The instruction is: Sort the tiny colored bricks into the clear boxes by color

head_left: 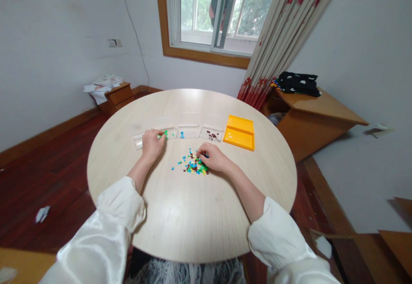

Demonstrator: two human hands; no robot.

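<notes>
A mixed pile of tiny toy building bricks [194,166], in green, blue, brown, white and yellow, lies mid-table. My right hand [213,157] is at the pile's upper right edge, fingers pinched; what they hold is hidden. Over a transparent box with green bricks [170,134], my left hand [153,145] pinches a small green brick at its fingertips. To the right stand a transparent box [193,132] with a few blue bricks and another box [210,134] with brown ones. An orange open case [238,132] holds a few white bricks.
The round wooden table [193,215] carries everything. Another transparent box [138,141] sits left of my left hand. Beyond the table are a window [222,13] and a curtain [283,26]. A wooden cabinet [318,116] with dark cloth on top stands at the right.
</notes>
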